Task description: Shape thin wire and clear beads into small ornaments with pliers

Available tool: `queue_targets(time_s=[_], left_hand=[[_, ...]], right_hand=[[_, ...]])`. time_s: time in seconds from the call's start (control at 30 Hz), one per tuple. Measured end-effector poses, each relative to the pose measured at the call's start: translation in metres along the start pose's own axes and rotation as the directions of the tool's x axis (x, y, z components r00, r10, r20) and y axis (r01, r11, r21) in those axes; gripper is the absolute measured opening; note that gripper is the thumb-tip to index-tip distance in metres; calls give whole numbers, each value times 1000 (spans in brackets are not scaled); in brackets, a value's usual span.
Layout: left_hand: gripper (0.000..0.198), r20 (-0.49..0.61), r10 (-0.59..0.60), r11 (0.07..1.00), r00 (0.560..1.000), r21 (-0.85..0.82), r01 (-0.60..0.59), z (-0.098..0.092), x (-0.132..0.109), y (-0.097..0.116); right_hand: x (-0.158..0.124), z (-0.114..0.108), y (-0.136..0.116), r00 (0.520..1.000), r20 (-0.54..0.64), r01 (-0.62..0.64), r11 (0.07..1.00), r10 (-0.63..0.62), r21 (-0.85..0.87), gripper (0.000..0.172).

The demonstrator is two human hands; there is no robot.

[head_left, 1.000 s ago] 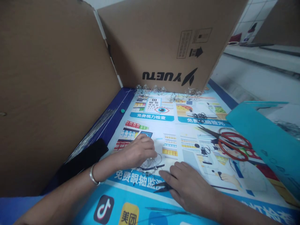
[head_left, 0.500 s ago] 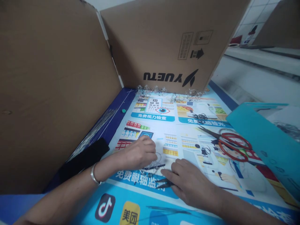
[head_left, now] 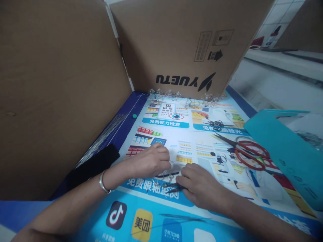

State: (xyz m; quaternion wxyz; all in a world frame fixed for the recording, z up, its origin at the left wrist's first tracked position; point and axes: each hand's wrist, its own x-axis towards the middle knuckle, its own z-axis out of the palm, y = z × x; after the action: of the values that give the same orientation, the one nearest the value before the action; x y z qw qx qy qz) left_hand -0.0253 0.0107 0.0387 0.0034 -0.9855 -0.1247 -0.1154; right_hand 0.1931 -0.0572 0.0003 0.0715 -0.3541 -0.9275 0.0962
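My left hand (head_left: pixel 152 160), with a silver bangle at the wrist, is closed in a pinch over a small tangle of thin silvery wire (head_left: pixel 163 175). Its fingertips hide how they grip it. To the right, my right hand (head_left: pixel 198 184) wraps round dark-jawed pliers (head_left: pixel 173 187). Their jaws point left, just below the wire, and look slightly parted; the handles are hidden in the palm. Both hands are close together over the printed sheet (head_left: pixel 181 205).
Cardboard panels (head_left: pixel 181 43) stand left and behind, with wire pieces (head_left: pixel 185 99) along the rear one. Red-handled scissors (head_left: pixel 252 154) and a turquoise box (head_left: pixel 280 151) lie right. A black object (head_left: pixel 93 166) and straight wires (head_left: pixel 102 136) lie left; dark strands (head_left: pixel 184 218) lie in front.
My right hand has moved slightly up with the pliers, and the left hand a little to the right, so they are nearer each other. The whole view has shifted slightly.
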Motion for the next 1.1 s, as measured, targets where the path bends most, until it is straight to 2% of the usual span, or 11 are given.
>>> queue_targets(time_s=[0.17,0.37,0.6,1.1], left_hand=[[19,34,1,1000,999,3,-1,-3,0,2],[18,47,12,1000,999,6,-12,-7,0,4],[19,46,1,1000,999,17,-2,-7,0,5],[14,120,-63,998,991,-22,66,-7,-4,4]], right_hand=[[1,2,6,996,-45,70,996,-73,-58,8],[-2,-1,10,975,-75,198,967,-212,-160,14],[-2,-6,6,974,-66,204,963,-218,-176,16],[-4,-5,11,959,-89,236,930,-270,-283,17]])
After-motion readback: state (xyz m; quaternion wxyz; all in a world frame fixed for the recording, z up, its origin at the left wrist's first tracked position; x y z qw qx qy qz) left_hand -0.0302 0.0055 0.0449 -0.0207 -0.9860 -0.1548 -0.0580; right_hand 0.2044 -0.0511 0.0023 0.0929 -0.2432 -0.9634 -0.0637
